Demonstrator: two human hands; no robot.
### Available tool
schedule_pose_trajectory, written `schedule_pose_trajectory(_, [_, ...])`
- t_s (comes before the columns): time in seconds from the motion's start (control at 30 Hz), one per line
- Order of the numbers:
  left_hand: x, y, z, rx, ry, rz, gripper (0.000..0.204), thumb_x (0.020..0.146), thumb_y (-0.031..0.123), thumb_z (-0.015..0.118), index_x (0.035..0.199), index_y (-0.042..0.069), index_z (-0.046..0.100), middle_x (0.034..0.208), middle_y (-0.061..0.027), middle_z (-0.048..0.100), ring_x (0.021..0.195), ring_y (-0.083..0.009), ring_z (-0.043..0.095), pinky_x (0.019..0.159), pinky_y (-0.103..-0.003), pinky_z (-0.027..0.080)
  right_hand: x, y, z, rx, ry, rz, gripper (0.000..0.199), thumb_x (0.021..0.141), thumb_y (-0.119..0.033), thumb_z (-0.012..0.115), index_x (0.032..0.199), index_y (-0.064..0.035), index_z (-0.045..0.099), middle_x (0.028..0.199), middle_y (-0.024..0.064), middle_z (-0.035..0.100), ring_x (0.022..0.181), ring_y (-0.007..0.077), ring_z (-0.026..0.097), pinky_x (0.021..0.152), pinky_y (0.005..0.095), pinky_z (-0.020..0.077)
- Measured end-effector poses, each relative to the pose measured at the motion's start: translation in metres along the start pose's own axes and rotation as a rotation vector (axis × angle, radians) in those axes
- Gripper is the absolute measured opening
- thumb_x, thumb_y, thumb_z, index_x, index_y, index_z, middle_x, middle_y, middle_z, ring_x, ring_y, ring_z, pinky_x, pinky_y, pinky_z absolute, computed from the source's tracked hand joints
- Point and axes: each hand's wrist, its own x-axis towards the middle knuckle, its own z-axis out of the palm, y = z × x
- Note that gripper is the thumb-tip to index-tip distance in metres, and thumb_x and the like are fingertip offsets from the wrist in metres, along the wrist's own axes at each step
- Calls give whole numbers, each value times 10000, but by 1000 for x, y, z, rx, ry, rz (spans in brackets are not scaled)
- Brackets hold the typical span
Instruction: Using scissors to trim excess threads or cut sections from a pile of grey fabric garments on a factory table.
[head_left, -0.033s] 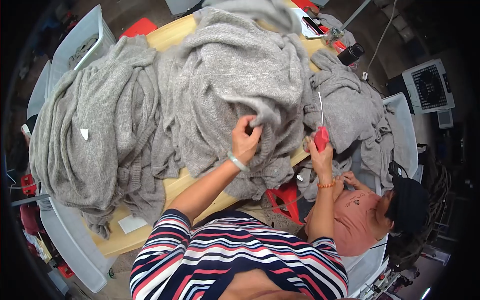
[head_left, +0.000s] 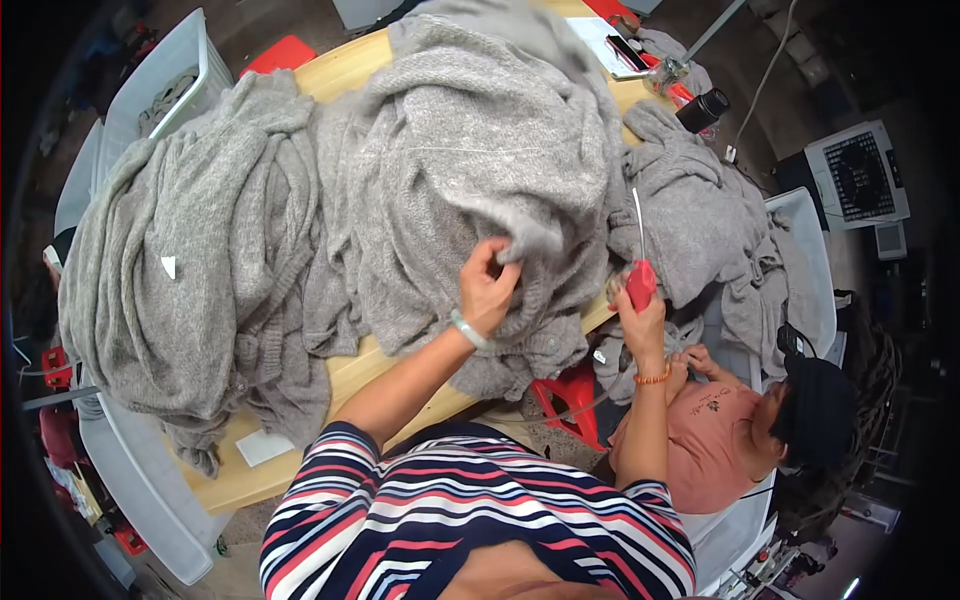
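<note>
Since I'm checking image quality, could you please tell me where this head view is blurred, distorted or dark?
Head view: fisheye bends the wooden table edge; corners fall to black; the grey fold pinched by the left hand smears with motion; the right hand and its red-handled tool are sharper; light is even, without glare.

White tag [head_left: 169, 266] on left sweater [head_left: 170, 250] — grey screen [head_left: 858, 175] far right.

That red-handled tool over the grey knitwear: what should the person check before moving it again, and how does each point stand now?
1. Left hand pinches a fold of the grey sweater: ok.
2. Right hand grips the red-handled tool: ok.
3. Tool's thin metal tip points up, off the fabric: ok.
4. Tip apart from left fingers: ok.
5. Seated person below the right hand, close by: not ok.
6. What kind of tip it is: cannot tell.
</note>
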Motion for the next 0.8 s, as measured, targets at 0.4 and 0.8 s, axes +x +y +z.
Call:
schedule_pose_trajectory(0.4, [-8, 7, -41, -404, -203, -310, 164, 906, 185, 634, 976, 119, 502, 844, 30, 603, 677, -45, 545, 513, -202, 428, -65, -40, 10, -239, -289, -154, 347, 856, -178, 662, 1151, -11, 592, 965, 128, 687, 853, 191, 667, 772, 301, 497])
schedule_pose_trajectory(0.8, [14, 2, -66, -499, -257, -475, 102, 921, 135, 599, 877, 88, 521, 736, 6, 561, 585, -97, 612, 387, -176, 408, -118, -58, 23, -452, -371, -233, 278, 853, -266, 626, 1075, -107, 576, 831, 177, 655, 781, 402, 624, 675, 469, 494])
